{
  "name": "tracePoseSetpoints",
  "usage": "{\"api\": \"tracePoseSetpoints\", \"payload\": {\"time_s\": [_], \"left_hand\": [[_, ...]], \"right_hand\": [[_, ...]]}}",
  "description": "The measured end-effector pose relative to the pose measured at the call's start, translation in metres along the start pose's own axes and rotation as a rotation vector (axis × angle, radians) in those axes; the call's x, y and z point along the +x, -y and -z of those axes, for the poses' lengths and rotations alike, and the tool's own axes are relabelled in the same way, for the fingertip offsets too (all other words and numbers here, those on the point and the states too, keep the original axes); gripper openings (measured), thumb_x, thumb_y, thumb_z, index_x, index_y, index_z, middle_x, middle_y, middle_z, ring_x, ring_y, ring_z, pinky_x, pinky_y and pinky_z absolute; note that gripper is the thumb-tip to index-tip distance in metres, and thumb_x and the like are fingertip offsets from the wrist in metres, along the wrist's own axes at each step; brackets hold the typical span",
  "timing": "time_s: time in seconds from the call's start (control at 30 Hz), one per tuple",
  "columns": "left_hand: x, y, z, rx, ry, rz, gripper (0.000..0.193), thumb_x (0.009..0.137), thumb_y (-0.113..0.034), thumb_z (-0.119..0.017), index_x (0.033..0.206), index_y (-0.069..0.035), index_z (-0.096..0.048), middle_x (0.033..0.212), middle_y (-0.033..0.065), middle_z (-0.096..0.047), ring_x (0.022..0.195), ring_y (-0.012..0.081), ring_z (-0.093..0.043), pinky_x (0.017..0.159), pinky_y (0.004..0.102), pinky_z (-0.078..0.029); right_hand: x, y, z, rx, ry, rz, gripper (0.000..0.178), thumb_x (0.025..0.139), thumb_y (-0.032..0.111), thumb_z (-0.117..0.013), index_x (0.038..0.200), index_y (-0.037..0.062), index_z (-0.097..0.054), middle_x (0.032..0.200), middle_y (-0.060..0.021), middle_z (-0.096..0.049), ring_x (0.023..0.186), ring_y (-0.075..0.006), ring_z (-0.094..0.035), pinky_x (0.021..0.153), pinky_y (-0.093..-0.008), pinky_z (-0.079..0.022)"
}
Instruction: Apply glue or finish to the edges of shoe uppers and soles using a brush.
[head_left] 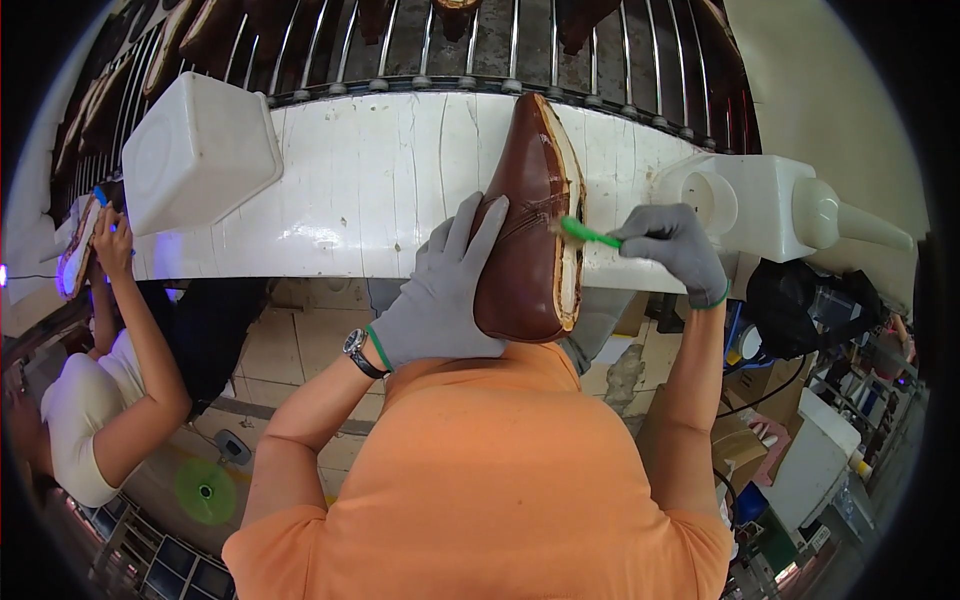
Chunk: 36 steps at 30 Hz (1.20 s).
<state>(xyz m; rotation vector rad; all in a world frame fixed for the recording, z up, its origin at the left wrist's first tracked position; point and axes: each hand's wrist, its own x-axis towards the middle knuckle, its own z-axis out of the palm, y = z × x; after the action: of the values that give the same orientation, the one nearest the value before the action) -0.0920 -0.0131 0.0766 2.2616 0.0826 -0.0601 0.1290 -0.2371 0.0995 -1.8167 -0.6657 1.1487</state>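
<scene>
A brown leather shoe upper (527, 230) lies on its side across the front edge of the white bench, toe away from me, its pale unsoled bottom facing right. My left hand (440, 285), in a grey glove with green trim, is wrapped over its left side and holds it. In my right hand (675, 245), gloved the same, is a small brush with a green handle (597, 235). The brush's bristle end meets the rim of the shoe's bottom, about midway along; the bristles are blurred. Part of the shoe's left side is hidden under my left fingers.
Beyond the white bench (380, 190) runs a roller conveyor (490, 45) bearing more brown shoes. A white square container (200, 155) stands at left, and a white bottle with a nozzle (770, 205) lies at right. At far left a co-worker (120, 390) handles another shoe.
</scene>
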Motion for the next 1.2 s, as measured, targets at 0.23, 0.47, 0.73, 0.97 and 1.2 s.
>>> {"api": "tracePoseSetpoints", "payload": {"time_s": [0.23,0.47,0.73,0.97,1.2], "left_hand": [[-0.001,0.001,0.001,0.002,0.009,-0.007,0.128,0.052,-0.041,-0.085,0.153,-0.006,-0.013,0.146,0.0296,-0.025,0.126,0.0496,-0.037,0.104,0.0541,-0.034],[0.000,0.003,0.001,-0.030,-0.011,-0.006,0.128,0.052,-0.040,-0.085,0.152,-0.005,-0.013,0.147,0.0298,-0.024,0.125,0.0504,-0.038,0.104,0.0537,-0.034],[-0.001,0.004,0.005,-0.053,0.001,0.008,0.129,0.051,-0.034,-0.085,0.153,-0.005,-0.011,0.148,0.0299,-0.024,0.125,0.0520,-0.037,0.104,0.0542,-0.035],[-0.001,0.009,0.007,-0.099,-0.018,-0.027,0.128,0.052,-0.033,-0.085,0.153,-0.005,-0.009,0.148,0.0287,-0.024,0.125,0.0521,-0.038,0.102,0.0542,-0.037],[-0.001,0.010,0.013,-0.134,-0.002,-0.028,0.127,0.054,-0.032,-0.084,0.153,-0.006,-0.009,0.148,0.0271,-0.024,0.123,0.0516,-0.040,0.102,0.0546,-0.038]], "right_hand": [[-0.020,0.005,-0.016,0.071,0.121,0.111,0.015,0.076,0.006,-0.075,0.088,-0.0024,-0.074,0.073,-0.0031,-0.067,0.069,-0.0076,-0.057,0.063,-0.0235,-0.044],[-0.005,0.004,-0.017,-0.061,-0.310,-0.038,0.013,0.079,0.010,-0.075,0.086,-0.0011,-0.074,0.070,-0.0002,-0.064,0.064,-0.0049,-0.050,0.057,-0.0217,-0.037],[-0.008,0.022,-0.015,-0.058,-0.001,0.090,0.016,0.075,0.004,-0.074,0.089,-0.0032,-0.074,0.070,-0.0058,-0.066,0.067,-0.0090,-0.058,0.062,-0.0239,-0.043],[-0.001,0.029,-0.013,-0.090,-0.086,0.002,0.016,0.077,0.006,-0.075,0.092,-0.0004,-0.075,0.075,-0.0040,-0.068,0.068,-0.0072,-0.057,0.062,-0.0235,-0.043],[0.002,0.053,-0.008,-0.074,0.259,0.101,0.019,0.074,0.005,-0.078,0.091,-0.0021,-0.075,0.075,-0.0076,-0.068,0.069,-0.0119,-0.061,0.066,-0.0256,-0.046]]}}
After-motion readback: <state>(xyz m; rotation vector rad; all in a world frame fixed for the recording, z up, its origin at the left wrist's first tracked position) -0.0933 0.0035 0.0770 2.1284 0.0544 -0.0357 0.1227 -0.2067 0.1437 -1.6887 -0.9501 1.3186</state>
